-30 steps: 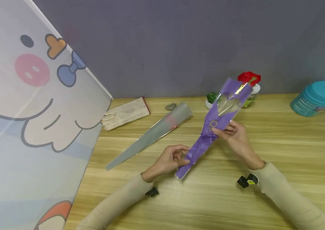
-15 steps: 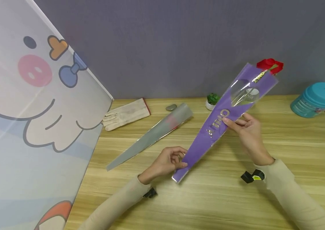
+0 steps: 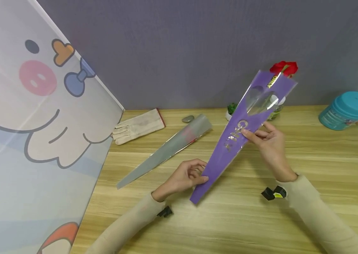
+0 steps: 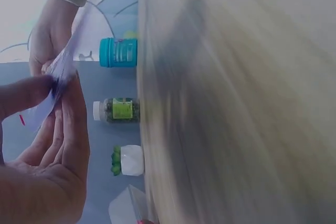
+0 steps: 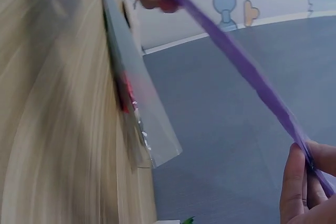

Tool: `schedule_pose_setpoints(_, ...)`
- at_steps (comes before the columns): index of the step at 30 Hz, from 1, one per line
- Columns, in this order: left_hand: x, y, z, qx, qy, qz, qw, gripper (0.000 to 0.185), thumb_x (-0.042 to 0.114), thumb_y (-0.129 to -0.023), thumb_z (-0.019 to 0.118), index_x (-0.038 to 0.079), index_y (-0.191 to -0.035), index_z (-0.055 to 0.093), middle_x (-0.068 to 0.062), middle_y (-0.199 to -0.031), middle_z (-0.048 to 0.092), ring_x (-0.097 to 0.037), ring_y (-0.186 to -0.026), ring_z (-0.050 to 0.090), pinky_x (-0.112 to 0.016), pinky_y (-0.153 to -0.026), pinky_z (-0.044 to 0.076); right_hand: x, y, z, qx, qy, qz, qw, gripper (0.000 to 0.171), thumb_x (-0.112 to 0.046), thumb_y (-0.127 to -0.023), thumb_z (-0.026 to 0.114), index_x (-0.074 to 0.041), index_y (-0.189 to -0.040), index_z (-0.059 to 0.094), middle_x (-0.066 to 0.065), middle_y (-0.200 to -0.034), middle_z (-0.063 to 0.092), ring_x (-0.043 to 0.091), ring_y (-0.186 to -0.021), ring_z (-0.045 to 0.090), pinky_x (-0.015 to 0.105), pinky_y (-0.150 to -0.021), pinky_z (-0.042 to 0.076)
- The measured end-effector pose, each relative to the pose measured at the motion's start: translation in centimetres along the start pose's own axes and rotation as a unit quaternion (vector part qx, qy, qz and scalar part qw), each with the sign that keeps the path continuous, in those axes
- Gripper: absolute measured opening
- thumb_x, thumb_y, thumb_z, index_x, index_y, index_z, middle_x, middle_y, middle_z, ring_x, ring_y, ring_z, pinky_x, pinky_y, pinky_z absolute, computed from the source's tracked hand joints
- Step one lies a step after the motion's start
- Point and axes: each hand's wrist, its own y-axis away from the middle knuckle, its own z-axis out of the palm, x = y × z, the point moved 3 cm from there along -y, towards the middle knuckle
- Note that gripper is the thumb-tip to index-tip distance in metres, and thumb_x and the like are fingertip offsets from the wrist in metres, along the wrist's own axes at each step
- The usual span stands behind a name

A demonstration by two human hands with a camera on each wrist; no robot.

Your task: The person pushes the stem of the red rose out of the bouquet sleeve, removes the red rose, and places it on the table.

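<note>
A long purple cone-shaped flower sleeve (image 3: 229, 141) with a clear window and gold lettering is held up over the wooden table (image 3: 236, 218). My left hand (image 3: 186, 176) pinches its narrow lower end (image 4: 58, 74). My right hand (image 3: 267, 139) pinches its middle, thumb on the lettering; the right wrist view shows the purple sleeve (image 5: 241, 61) edge-on between those fingers (image 5: 294, 182). A red rose (image 3: 284, 67) shows just behind the sleeve's wide top. A grey translucent sleeve (image 3: 166, 150) lies flat on the table to the left, also seen as the grey sleeve (image 5: 134, 98).
A pale work glove (image 3: 137, 125) and a small grey stone (image 3: 187, 118) lie at the back. A small potted plant (image 3: 231, 110), a jar (image 4: 116, 110) and a teal canister (image 3: 347, 109) stand along the grey wall. A cartoon-printed panel (image 3: 33, 134) stands on the left.
The purple sleeve went from crumpled to stretched out flat. Over the last half second its wide top swung slightly left and my right hand shifted a little left with it.
</note>
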Motion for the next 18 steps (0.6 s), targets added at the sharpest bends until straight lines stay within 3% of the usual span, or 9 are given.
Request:
schedule_pose_setpoints(3, 0.5, -0.2, 0.2, 0.014, 0.006, 0.013, 0.9998, 0.032, 0.005, -0.095, 0.074, 0.000, -0.126, 0.066, -0.021, -0.105, 0.070, -0.002, -0.070, 0.064, -0.017, -0.063, 0.052, 0.1, 0.1, 0.3, 0.008, 0.023, -0.005, 1.000, 0.050, 0.005, -0.087, 0.079, -0.010, -0.132, 0.064, -0.005, -0.088, 0.082, 0.008, -0.078, 0.079, 0.023, -0.072, 0.062)
schedule_pose_setpoints(8, 1.1, -0.7, 0.4, 0.034, 0.003, 0.026, 0.9991, 0.029, 0.008, -0.095, 0.074, -0.001, -0.122, 0.066, -0.017, -0.101, 0.070, -0.003, -0.074, 0.064, -0.017, -0.068, 0.053, 0.4, 0.2, 0.7, 0.014, 0.012, -0.031, 0.999, 0.049, 0.004, -0.085, 0.082, -0.011, -0.127, 0.062, -0.003, -0.088, 0.082, 0.010, -0.077, 0.079, 0.025, -0.071, 0.063)
schedule_pose_setpoints(18, 1.0, -1.3, 0.8, 0.043, 0.015, 0.008, 0.9989, 0.025, 0.012, -0.096, 0.074, 0.000, -0.117, 0.070, -0.015, -0.100, 0.072, -0.003, -0.074, 0.066, -0.017, -0.069, 0.053, 0.7, 0.2, 1.0, 0.018, 0.037, -0.072, 0.997, 0.051, 0.014, -0.087, 0.075, -0.006, -0.132, 0.060, -0.004, -0.089, 0.082, 0.008, -0.071, 0.077, 0.026, -0.056, 0.060)
